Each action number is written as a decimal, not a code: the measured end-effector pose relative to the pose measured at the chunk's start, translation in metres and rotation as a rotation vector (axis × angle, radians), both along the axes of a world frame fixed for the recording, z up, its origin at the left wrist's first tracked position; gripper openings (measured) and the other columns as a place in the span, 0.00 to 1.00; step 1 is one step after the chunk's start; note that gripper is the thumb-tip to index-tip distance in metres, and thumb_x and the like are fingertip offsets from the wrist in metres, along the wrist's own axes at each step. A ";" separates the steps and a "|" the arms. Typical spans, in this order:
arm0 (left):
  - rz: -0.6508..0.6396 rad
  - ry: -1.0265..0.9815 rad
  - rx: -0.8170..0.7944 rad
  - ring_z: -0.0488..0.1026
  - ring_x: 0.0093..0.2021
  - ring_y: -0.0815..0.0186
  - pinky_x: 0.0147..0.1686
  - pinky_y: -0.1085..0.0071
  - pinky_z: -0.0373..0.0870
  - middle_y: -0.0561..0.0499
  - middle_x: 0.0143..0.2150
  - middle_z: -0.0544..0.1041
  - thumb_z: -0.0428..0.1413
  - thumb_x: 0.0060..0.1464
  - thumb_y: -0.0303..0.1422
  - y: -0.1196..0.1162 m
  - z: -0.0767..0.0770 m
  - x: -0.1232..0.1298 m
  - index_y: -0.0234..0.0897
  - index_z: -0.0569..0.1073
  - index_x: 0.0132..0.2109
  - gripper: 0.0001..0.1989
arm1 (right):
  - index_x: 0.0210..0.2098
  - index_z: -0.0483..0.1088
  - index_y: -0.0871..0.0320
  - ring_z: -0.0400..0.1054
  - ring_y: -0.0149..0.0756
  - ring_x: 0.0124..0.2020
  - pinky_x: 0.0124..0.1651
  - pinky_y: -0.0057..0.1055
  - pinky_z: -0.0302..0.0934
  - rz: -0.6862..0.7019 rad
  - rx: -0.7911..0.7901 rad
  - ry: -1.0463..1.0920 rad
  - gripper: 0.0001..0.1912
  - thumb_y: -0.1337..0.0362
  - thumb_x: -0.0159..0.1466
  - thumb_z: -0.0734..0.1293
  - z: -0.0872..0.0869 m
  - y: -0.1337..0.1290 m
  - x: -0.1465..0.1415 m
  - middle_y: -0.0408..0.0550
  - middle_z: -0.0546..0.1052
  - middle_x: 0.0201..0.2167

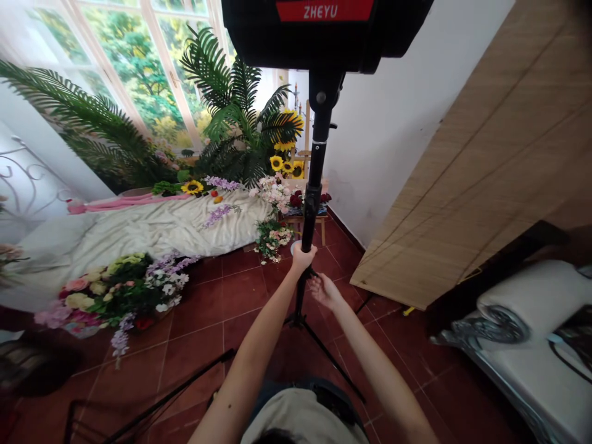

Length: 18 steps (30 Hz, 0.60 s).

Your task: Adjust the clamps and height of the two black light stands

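A black light stand [316,161] rises upright in the middle of the head view, with a large black lamp housing [305,43] marked ZHEYU on top. My left hand [304,259] is wrapped round the pole at mid-height. Just below and to the right, my right hand [324,290] has its fingertips by a small black knob on the pole; its fingers are loosely curled and spread, and I see nothing held in them. The stand's legs [333,361] spread on the red tiles below.
On the left, a bed-like platform with cream cloth [222,228] carries flowers and palms. A flower arrangement [120,287] stands before it. Wooden boards [444,160] lean at right, beside a silver-trimmed sofa [522,308]. Another black stand leg [185,385] crosses the floor lower left.
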State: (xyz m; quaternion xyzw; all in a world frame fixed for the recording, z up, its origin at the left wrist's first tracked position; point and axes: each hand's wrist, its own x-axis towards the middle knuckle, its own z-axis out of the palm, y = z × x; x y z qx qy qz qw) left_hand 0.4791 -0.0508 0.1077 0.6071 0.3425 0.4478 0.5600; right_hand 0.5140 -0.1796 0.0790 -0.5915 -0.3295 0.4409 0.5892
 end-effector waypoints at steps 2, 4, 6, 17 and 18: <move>-0.003 -0.001 0.004 0.63 0.20 0.73 0.21 0.77 0.58 0.56 0.18 0.65 0.60 0.38 0.30 -0.001 0.001 -0.001 0.36 0.65 0.21 0.09 | 0.18 0.55 0.54 0.62 0.32 0.18 0.21 0.28 0.57 0.049 0.014 0.191 0.20 0.50 0.61 0.57 -0.002 -0.001 -0.004 0.44 0.66 0.16; 0.013 -0.003 -0.017 0.63 0.20 0.73 0.21 0.77 0.58 0.56 0.19 0.66 0.60 0.37 0.30 -0.003 0.002 -0.002 0.36 0.66 0.22 0.08 | 0.20 0.57 0.54 0.62 0.32 0.18 0.20 0.27 0.56 0.054 -0.039 0.260 0.21 0.47 0.61 0.55 -0.005 -0.004 -0.008 0.45 0.68 0.17; 0.040 -0.009 -0.054 0.63 0.20 0.73 0.21 0.77 0.59 0.55 0.19 0.67 0.61 0.36 0.29 -0.006 0.006 -0.003 0.35 0.66 0.23 0.09 | 0.23 0.61 0.55 0.62 0.32 0.18 0.20 0.27 0.55 -0.004 -0.128 0.159 0.26 0.42 0.62 0.49 -0.006 -0.010 -0.011 0.47 0.70 0.19; -0.009 -0.031 -0.117 0.59 0.17 0.76 0.19 0.79 0.55 0.58 0.16 0.62 0.61 0.34 0.29 -0.008 0.012 -0.004 0.35 0.63 0.20 0.11 | 0.25 0.67 0.54 0.67 0.37 0.26 0.29 0.28 0.55 -0.214 -0.140 -0.501 0.30 0.38 0.61 0.49 -0.001 -0.010 -0.008 0.46 0.73 0.22; -0.006 -0.036 -0.136 0.59 0.17 0.76 0.19 0.79 0.55 0.58 0.16 0.62 0.61 0.34 0.28 -0.008 0.013 -0.004 0.35 0.63 0.19 0.11 | 0.22 0.66 0.55 0.65 0.35 0.22 0.26 0.27 0.54 -0.217 -0.130 -0.395 0.31 0.38 0.61 0.49 -0.003 -0.006 -0.009 0.45 0.70 0.18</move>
